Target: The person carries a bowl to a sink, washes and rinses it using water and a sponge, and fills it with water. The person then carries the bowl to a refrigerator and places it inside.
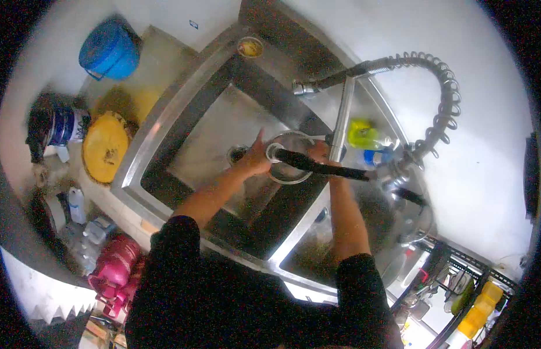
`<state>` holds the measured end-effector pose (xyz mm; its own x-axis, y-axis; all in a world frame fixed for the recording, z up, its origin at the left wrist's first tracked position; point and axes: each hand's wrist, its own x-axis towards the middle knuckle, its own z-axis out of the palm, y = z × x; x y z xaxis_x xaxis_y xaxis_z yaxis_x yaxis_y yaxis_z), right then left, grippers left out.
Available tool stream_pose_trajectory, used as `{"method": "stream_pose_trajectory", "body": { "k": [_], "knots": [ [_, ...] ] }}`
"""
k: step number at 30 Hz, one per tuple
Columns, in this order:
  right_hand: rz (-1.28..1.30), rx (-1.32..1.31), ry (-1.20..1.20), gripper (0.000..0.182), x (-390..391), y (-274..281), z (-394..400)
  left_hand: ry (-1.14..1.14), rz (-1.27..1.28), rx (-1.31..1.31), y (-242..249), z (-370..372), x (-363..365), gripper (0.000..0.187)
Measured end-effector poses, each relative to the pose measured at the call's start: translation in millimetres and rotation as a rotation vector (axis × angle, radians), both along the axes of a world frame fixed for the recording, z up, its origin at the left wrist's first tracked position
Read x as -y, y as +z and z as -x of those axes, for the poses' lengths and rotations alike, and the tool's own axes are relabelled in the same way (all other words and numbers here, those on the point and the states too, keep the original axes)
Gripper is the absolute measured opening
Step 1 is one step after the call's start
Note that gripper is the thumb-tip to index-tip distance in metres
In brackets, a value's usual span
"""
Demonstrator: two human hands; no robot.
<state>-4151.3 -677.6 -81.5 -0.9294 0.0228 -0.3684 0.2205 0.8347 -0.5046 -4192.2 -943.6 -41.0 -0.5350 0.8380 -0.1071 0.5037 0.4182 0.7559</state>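
Steel pan (288, 160) between both hands' fingers (260, 152)

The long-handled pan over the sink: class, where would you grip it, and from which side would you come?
Probably by the black handle. It sticks out from the pan toward the right basin, clear of the wet bowl, so come from the right. The right hand sits near where handle meets bowl; the left hand steadies the opposite rim over the sink.

A black short-sleeved top covers the torso and upper arms, leaving forearms bare
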Motion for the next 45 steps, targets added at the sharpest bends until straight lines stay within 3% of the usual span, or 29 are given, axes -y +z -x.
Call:
{"method": "stream_pose_trajectory", "body": {
  "k": [1, 2, 4, 6, 9, 13, 16, 17, 20, 23, 26, 29, 32, 35, 38, 40, 42, 43, 45],
  "knots": [
    [0.016, 0.023, 0.014, 0.036, 1.5, 2.2, 1.5, 0.113, 0.090, -0.228, 30.6, 7.5, 14.2, 0.056],
    [0.032, 0.049, 0.038, 0.036, 2.8, 4.7, 4.4, 0.164, -0.037, -0.458, 7.2, 18.5, 4.1, 0.058],
    [0.067, 0.090, 0.068, 0.035, 15.6, 4.5, 7.3, 0.211, -0.179, -0.507, -35.2, 23.0, -17.7, 0.058],
    [0.084, 0.115, 0.100, 0.034, 28.2, 4.4, 10.4, 0.239, -0.206, -0.167, -49.5, 27.1, -42.4, 0.054],
    [0.087, 0.107, 0.100, 0.033, 27.5, 5.5, 9.2, -0.121, 0.003, -0.033, -36.9, 47.5, -34.9, 0.037],
    [0.008, 0.067, 0.008, 0.031, -12.4, 20.3, 1.7, 0.114, 0.137, -0.100, -33.4, 51.2, 0.9, 0.021],
    [-0.025, 0.057, -0.017, 0.030, -18.4, 36.6, -1.3, 0.439, -0.045, 0.140, -66.4, 24.0, 12.9, 0.023],
    [-0.029, 0.054, -0.017, 0.030, -16.8, 40.9, -1.9, 0.515, -0.230, 0.262, -82.0, 18.1, 9.9, 0.027],
    [-0.043, 0.039, 0.042, 0.029, 1.1, 54.0, 5.8, 0.700, -0.400, 0.429, -51.6, 9.1, -3.6, 0.031],
    [-0.067, 0.070, 0.135, 0.028, 25.0, 58.6, 24.5, 0.584, -0.289, 0.016, -67.4, 34.5, -11.1, 0.031],
    [-0.146, 0.226, 0.173, 0.027, 52.5, 45.7, 35.7, 0.182, -0.019, -0.116, 5.9, 66.1, -21.9, 0.031],
    [-0.129, 0.150, 0.179, 0.026, 62.6, 30.0, 39.6, 0.093, -0.069, -0.190, -5.3, 75.7, -27.3, 0.033],
    [-0.055, -0.128, 0.187, 0.026, 56.2, 23.4, 40.9, 0.572, -0.232, 0.046, -33.6, 63.4, -4.8, 0.035],
    [-0.004, -0.277, 0.129, 0.041, 66.4, 57.8, 48.4, 0.663, -0.061, 0.286, -128.1, 30.8, 4.9, 0.034],
    [0.037, -0.421, 0.113, 0.051, 75.0, 64.8, 53.5, 0.880, -0.170, 1.021, -110.4, -9.8, -12.8, 0.030],
    [0.034, -0.508, 0.137, 0.048, 72.5, 57.6, 49.6, 0.821, -0.424, 0.349, -149.9, -39.1, -31.4, 0.029],
    [0.025, -0.460, 0.128, 0.048, 95.1, 121.9, 42.3, 0.812, -0.700, 0.363, -148.7, -48.4, -43.1, 0.027],
    [0.049, -0.516, 0.095, 0.047, 96.1, 129.2, 35.1, 0.846, -0.857, 0.717, -117.6, -40.4, -40.1, 0.026],
    [0.130, -0.709, 0.008, 0.044, 83.9, 117.8, 18.3, 0.657, -0.832, 1.266, -221.5, -18.3, -73.8, 0.023]
  ]
}}
